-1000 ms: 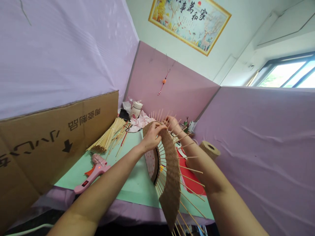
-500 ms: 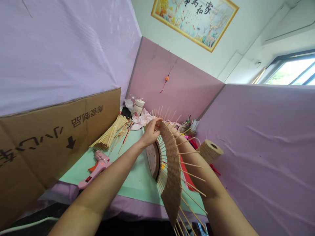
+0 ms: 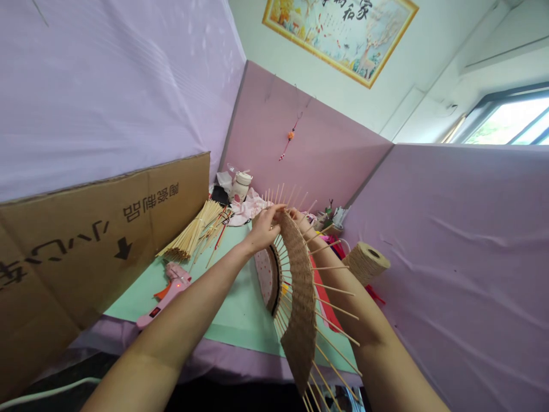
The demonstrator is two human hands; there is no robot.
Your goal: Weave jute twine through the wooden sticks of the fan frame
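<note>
While left hand (image 3: 262, 230) pinches woven band (image 3: 302, 280), right hand (image 3: 299, 220), half-hidden moments ago, reappears at far end, grip unclear; weaving seemingly centred there.

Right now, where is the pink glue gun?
In the head view, the pink glue gun lies left of centre on the green tabletop, between the cardboard panel and left forearm, just below the stick bundle.

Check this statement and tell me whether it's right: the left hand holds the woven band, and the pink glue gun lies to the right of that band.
Not quite: the head view shows the pink glue gun to the left of the woven band. The left hand does hold the band.
</note>
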